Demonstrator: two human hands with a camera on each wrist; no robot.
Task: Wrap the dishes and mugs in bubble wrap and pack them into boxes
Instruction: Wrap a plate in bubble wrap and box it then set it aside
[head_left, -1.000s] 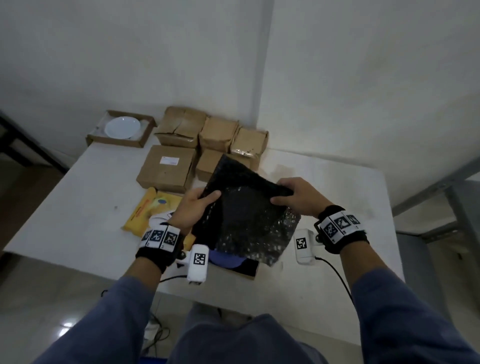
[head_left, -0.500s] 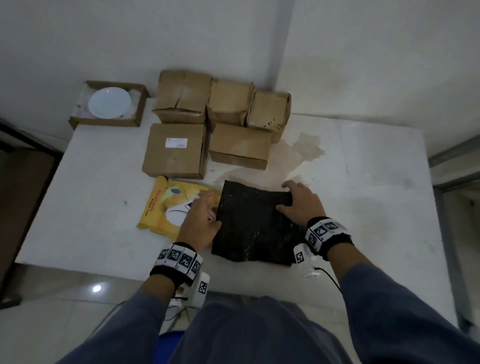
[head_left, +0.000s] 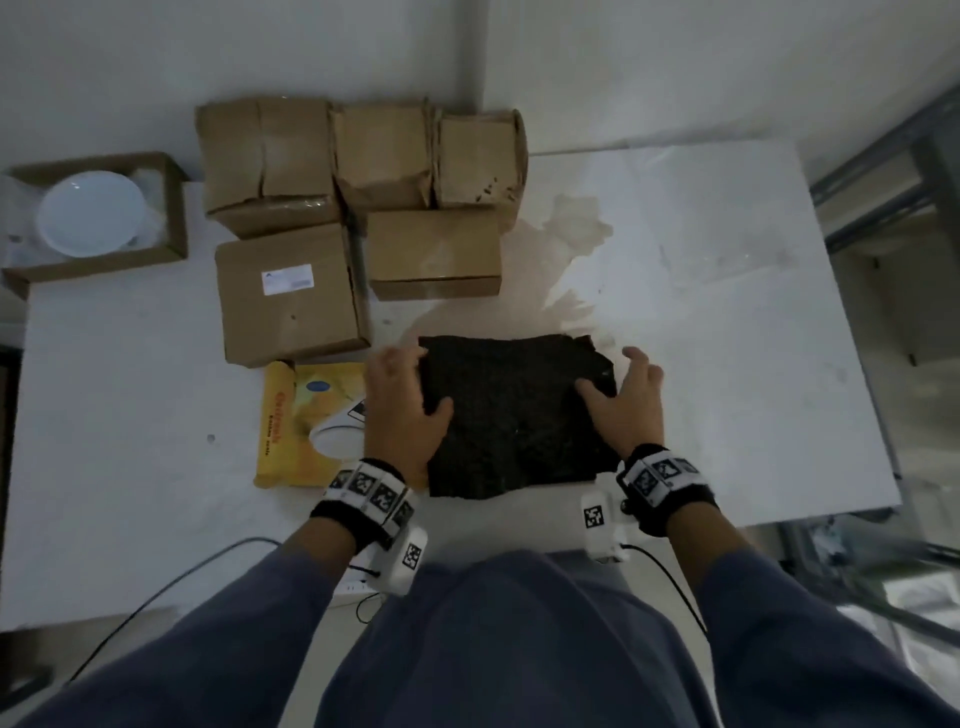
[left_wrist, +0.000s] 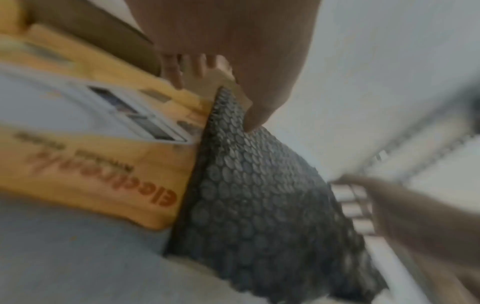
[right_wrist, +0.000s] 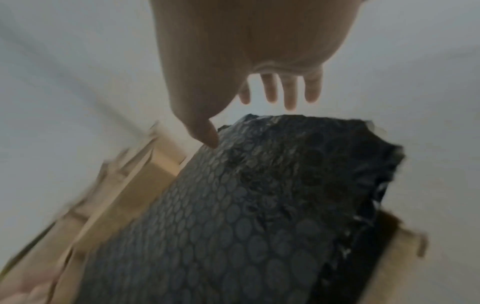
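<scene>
Lowest in the head view, the near table edge (head_left: 493, 540) runs just under the two wrists. The one black bubble wrap sheet (head_left: 514, 415) lies flat at lower centre, close to that edge, roughly square, its sides nearly parallel to the table's, with no clear long axis. The left hand (head_left: 402, 410) pinches its left edge, thumb on top and fingers curled beneath. The right hand (head_left: 626, 405) has its fingers spread apart, thumb tip touching the sheet's right corner. One yellow packet (head_left: 301, 421) lies against the sheet's left side. Bare table spreads to the right and left. Farther up stand five closed cardboard boxes (head_left: 291, 296), and at upper left one open box (head_left: 171, 208) holds one white plate (head_left: 91, 213).
</scene>
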